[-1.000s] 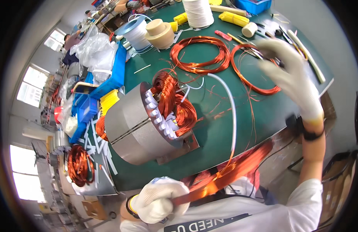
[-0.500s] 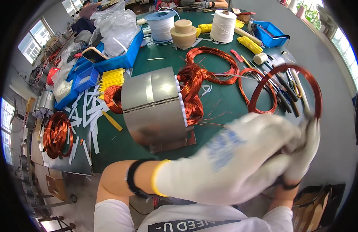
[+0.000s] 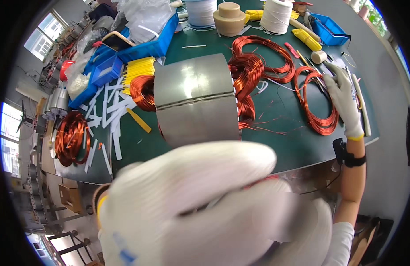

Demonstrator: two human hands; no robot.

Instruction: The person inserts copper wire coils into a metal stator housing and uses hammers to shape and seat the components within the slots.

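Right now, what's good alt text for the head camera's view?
A blurred white-gloved left hand fills the foreground, before a grey metal cylinder with copper-coloured wire coils on a green table; the white-gloved right hand is near a loose copper-coloured wire ring.

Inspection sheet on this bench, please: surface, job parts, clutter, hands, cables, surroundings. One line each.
Surface: green tabletop, partly hidden by the near glove.
Job's things: grey metal cylinder on its side, copper windings at both ends; copper wire coil to its right.
Clutter: loose white strips and yellow sticks at left.
Hands: left hand gloved, blurred, close to the camera, grip unclear; right hand gloved, beside the coil, contact unclear.
Cables: thin dark cable below the table's near edge.
Surroundings: windows and cardboard box at left.
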